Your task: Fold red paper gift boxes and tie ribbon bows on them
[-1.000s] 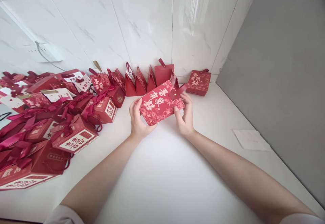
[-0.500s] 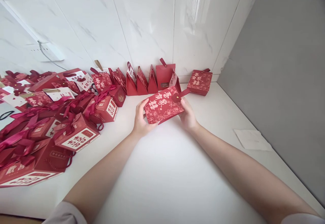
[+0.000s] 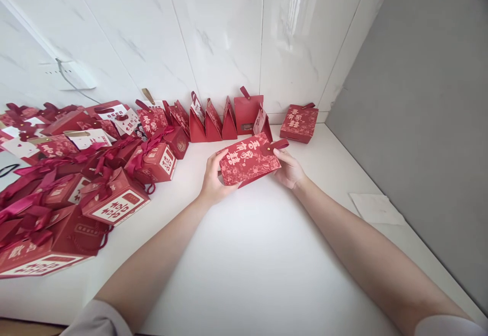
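Observation:
Between my two hands is a red gift box (image 3: 249,162) with pale characters, a flower print and a dark red ribbon loop at its right end. It lies tilted, held a little above the white table. My left hand (image 3: 216,181) wraps round the box's left end, thumb at the lower edge and fingers at the upper edge. At the right end, my right hand (image 3: 290,169) grips it, the thumb by the ribbon loop and the fingers underneath. The underside of the box is mostly hidden.
Behind stands a row of red triangular boxes (image 3: 214,122) against the tiled wall. A similar red box (image 3: 299,124) lies at the back right. Many ribboned red boxes (image 3: 114,199) crowd the left. A white sheet (image 3: 376,209) lies on the right, beside a grey panel (image 3: 419,122).
The held box has shifted slightly right and down. My right hand has moved right and lower along its end, while my left hand keeps its hold.

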{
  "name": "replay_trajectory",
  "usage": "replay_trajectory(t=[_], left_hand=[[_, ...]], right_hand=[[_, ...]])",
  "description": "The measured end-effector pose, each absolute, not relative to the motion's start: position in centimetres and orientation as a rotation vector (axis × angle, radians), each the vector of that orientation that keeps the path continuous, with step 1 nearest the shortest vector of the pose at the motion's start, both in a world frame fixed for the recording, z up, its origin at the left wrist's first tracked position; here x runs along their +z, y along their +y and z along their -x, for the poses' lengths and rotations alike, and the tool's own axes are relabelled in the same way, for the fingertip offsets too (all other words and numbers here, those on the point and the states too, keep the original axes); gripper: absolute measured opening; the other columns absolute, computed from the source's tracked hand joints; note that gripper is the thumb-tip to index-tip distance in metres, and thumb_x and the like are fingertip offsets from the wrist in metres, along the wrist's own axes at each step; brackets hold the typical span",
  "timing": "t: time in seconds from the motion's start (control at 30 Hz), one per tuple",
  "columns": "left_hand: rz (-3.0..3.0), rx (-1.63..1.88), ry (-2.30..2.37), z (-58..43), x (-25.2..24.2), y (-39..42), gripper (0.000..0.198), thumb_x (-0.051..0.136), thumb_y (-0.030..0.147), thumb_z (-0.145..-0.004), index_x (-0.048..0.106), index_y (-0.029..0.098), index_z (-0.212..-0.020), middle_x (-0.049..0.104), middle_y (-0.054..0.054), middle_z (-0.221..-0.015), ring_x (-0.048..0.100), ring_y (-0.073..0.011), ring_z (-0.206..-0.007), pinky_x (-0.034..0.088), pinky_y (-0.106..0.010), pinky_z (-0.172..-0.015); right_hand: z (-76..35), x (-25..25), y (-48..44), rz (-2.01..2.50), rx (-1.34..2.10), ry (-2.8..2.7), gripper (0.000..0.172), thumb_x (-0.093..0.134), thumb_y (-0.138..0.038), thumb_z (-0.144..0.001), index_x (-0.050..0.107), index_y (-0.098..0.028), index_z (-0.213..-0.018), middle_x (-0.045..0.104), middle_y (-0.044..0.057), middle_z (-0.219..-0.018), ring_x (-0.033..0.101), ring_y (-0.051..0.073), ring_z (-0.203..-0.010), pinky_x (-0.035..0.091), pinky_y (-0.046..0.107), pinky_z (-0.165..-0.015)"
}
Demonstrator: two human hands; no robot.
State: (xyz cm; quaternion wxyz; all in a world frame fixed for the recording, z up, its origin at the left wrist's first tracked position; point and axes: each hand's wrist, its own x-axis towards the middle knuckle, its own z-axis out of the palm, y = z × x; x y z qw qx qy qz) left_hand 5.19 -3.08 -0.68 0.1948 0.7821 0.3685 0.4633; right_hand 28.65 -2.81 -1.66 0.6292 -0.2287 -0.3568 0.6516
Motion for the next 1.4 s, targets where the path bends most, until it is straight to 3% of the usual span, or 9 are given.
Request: replay_trajectory(t=[0.23,0.5,0.57,0.63,0.77,0.9,1.03,1.13,1.4], left_hand=[[-2.233,1.311,1.047,-5.0,-0.9,-3.1,0.091,0.079,0.024,-0.061,0.036,0.027,-0.141,0.035,-0.013,-0.141,0.035,-0.0315,-0.136,0.053,-0.042,-0.095],[-2.103,1.461,1.042,-5.2,-1.4,-3.2,0.125,0.087,0.033,-0.054,0.009,0.031,-0.152,0.027,-0.017,-0.151,0.037,-0.0352,-0.136,0.047,-0.046,-0.1],[-1.928,1.476,1.043,-5.4,-1.4,-3.1,0.121,0.086,0.039,-0.056,0.011,0.031,-0.151,0.028,-0.016,-0.151,0.039,-0.0345,-0.135,0.046,-0.045,-0.101],[-1.667,1.428,0.986,-5.6,-1.4,-2.9,0.102,0.078,0.048,-0.066,0.021,0.029,-0.149,0.038,-0.014,-0.147,0.047,-0.0324,-0.13,0.046,-0.045,-0.101],[-1.205,1.206,0.766,-5.6,-1.1,-2.6,0.065,0.044,0.063,-0.087,0.041,0.025,-0.14,0.051,-0.011,-0.141,0.053,-0.0305,-0.125,0.048,-0.048,-0.099],[-0.951,1.1,0.66,-5.2,-0.8,-2.3,0.08,0.033,0.076,-0.083,0.041,0.024,-0.142,0.052,-0.014,-0.14,0.056,-0.0326,-0.121,0.049,-0.05,-0.097],[-0.897,1.014,0.641,-4.7,-0.9,-1.9,0.096,0.026,0.086,-0.075,0.046,0.016,-0.138,0.06,-0.02,-0.128,0.06,-0.0354,-0.115,0.047,-0.053,-0.099],[-0.93,0.999,0.62,-4.8,-0.9,-2.2,0.093,0.026,0.085,-0.077,0.048,0.018,-0.137,0.059,-0.018,-0.131,0.06,-0.0347,-0.115,0.045,-0.053,-0.1],[-1.214,1.084,0.593,-6.1,-1.1,-3.5,0.075,0.036,0.075,-0.084,0.05,0.022,-0.136,0.052,-0.011,-0.141,0.045,-0.0321,-0.134,0.042,-0.051,-0.106]], right_hand=[[-28.8,-2.1,-2.5,0.548,1.496,-0.841,0.027,0.074,-0.037,-0.076,0.066,-0.024,-0.098,0.071,0.001,-0.106,0.067,0.021,-0.097,0.054,0.034,-0.082],[-28.4,-1.7,-2.8,0.563,1.478,-0.865,0.036,0.068,-0.049,-0.079,0.062,-0.028,-0.108,0.068,0.001,-0.116,0.063,0.025,-0.109,0.054,0.04,-0.087],[-28.0,-1.7,-2.9,0.546,1.533,-0.865,0.046,0.056,-0.064,-0.082,0.061,-0.03,-0.112,0.066,0.003,-0.12,0.06,0.025,-0.115,0.053,0.042,-0.09],[-27.4,-1.8,-3.1,0.532,1.607,-0.912,0.056,0.045,-0.072,-0.084,0.059,-0.031,-0.12,0.062,0.004,-0.128,0.055,0.024,-0.122,0.05,0.043,-0.096],[-26.6,-2.1,-3.6,0.556,1.721,-1.152,0.063,0.057,-0.057,-0.086,0.039,-0.035,-0.142,0.047,0.006,-0.146,0.051,0.023,-0.129,0.042,0.046,-0.105],[-26.3,-2.0,-3.9,0.585,1.759,-1.443,0.086,0.074,-0.036,-0.08,0.024,-0.034,-0.15,0.048,0.01,-0.145,0.052,0.024,-0.128,0.039,0.048,-0.108],[-26.2,-1.9,-4.0,0.606,1.709,-1.457,0.096,0.076,-0.032,-0.079,0.015,-0.032,-0.152,0.056,0.01,-0.137,0.055,0.021,-0.124,0.041,0.046,-0.108],[-26.3,-2.0,-3.8,0.663,1.745,-1.318,0.089,0.071,-0.04,-0.084,0.015,-0.034,-0.152,0.053,0.01,-0.141,0.063,0.021,-0.114,0.049,0.044,-0.1],[-26.0,-2.5,-3.3,0.691,1.754,-1.273,0.043,0.065,-0.047,-0.086,0.059,-0.024,-0.121,0.071,0.006,-0.105,0.069,0.018,-0.094,0.056,0.034,-0.087]])
